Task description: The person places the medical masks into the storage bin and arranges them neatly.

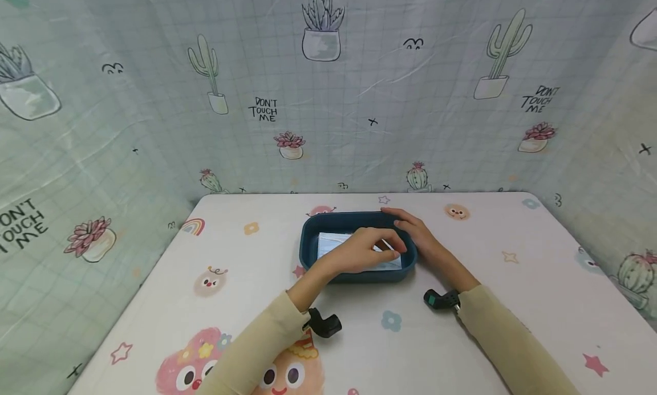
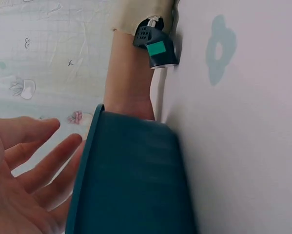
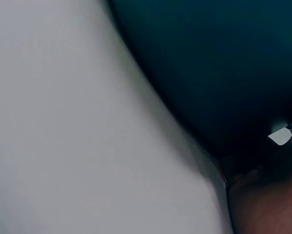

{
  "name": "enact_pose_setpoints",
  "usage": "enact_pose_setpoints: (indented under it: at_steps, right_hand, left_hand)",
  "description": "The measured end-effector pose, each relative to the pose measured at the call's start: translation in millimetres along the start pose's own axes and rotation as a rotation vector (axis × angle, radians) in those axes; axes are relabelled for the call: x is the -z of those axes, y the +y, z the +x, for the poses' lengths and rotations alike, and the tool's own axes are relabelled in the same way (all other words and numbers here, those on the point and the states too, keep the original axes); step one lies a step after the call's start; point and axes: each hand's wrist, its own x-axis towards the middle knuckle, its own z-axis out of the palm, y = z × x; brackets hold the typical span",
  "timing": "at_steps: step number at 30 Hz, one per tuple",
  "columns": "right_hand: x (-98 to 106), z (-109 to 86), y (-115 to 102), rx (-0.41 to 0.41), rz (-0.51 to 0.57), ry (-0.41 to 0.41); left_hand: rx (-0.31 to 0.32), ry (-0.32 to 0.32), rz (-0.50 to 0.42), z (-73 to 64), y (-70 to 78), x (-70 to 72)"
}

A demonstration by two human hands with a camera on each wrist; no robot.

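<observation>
A dark blue rectangular plastic tub (image 1: 354, 278) stands on the table. In it lie flat, pale blue and white pieces with fold lines (image 1: 328, 243) that look like disposable face masks. My left hand (image 1: 366, 249) hovers over the tub with its fingers loosely bent; the left wrist view shows the fingers (image 2: 43, 165) apart and holding nothing, beside the tub's wall (image 2: 131, 175). At the tub's far right corner my right hand (image 1: 418, 232) holds the rim, fingers outside and thumb at the inner side. The right wrist view is dark, showing mostly the tub's wall (image 3: 209, 63).
The white table (image 1: 246, 258) carries printed cartoon figures, stars and flowers. Black wrist cameras hang from the left sleeve (image 1: 324, 325) and the right sleeve (image 1: 441, 300). A cactus-print cloth (image 1: 369, 155) encloses the table at the back and sides.
</observation>
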Motion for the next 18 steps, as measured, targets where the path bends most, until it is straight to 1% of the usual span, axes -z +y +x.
enact_pose_setpoints:
  at_steps: [4, 6, 9, 12, 15, 18]
  right_hand:
    - [1, 3.0, -4, 0.009, -0.023, 0.011]
    - [2, 4.0, -5, 0.010, -0.038, 0.012]
    - [2, 4.0, -6, -0.002, -0.036, 0.012]
    - [2, 2.9, -5, -0.009, -0.025, 0.007]
    - [1, 0.7, -3, -0.025, -0.008, 0.015]
    - [0, -2.0, -1, -0.023, 0.001, 0.015]
  left_hand:
    - [0.031, 0.064, -0.056, -6.4, 0.6, 2.7]
    - [0.045, 0.083, -0.078, -9.2, 0.1, 5.7]
    - [0.049, 0.104, -0.098, -13.1, -0.6, 11.7]
    - [0.050, 0.141, -0.136, -18.6, 1.6, 20.5]
    - [0.046, 0.193, -0.174, -24.4, 5.1, 32.1]
    - [0.052, 0.265, -0.193, -29.6, 6.2, 45.2]
